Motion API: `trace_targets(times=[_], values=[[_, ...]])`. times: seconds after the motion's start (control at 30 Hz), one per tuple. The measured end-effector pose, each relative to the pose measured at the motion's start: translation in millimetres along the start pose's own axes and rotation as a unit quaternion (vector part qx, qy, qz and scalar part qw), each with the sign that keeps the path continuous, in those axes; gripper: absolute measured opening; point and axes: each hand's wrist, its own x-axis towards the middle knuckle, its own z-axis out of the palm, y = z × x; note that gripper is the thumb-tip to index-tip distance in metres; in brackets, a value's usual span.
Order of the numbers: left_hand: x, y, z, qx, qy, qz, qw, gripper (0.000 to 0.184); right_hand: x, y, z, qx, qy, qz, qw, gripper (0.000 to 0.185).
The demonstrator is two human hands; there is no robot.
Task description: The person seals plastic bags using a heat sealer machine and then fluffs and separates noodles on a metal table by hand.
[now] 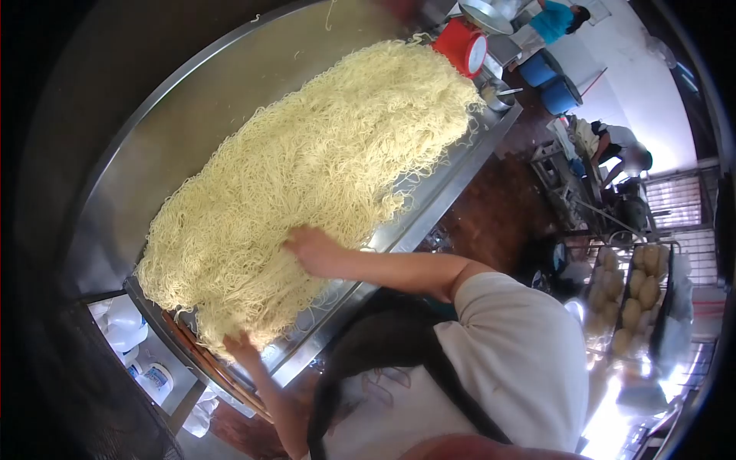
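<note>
A long, thick heap of pale yellow noodles [330, 146] lies loose and tangled on a metal-topped table [199, 100]. My right hand [316, 253] reaches across the near side of the heap, its fingertips down among the strands and partly hidden by them. At the near left end, my left hand [243, 349] touches the edge of the heap with its fingers stretched apart. No lifted bunch shows in either hand.
A red dial scale [462, 47] and a metal bowl [498, 96] stand at the far end. White plastic tubs [156, 382] sit below the left end. Two people [553, 23] are in the background. Racks of pale rounded bundles [640, 287] stand at right.
</note>
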Motion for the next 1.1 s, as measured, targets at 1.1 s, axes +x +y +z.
trace_targets(times=[1.1], values=[[-52, 278, -58, -0.192, -0.179, 0.137, 0.955, 0.033, 28, -87, -19, 0.401, 0.008, -0.179, 0.899, 0.024]])
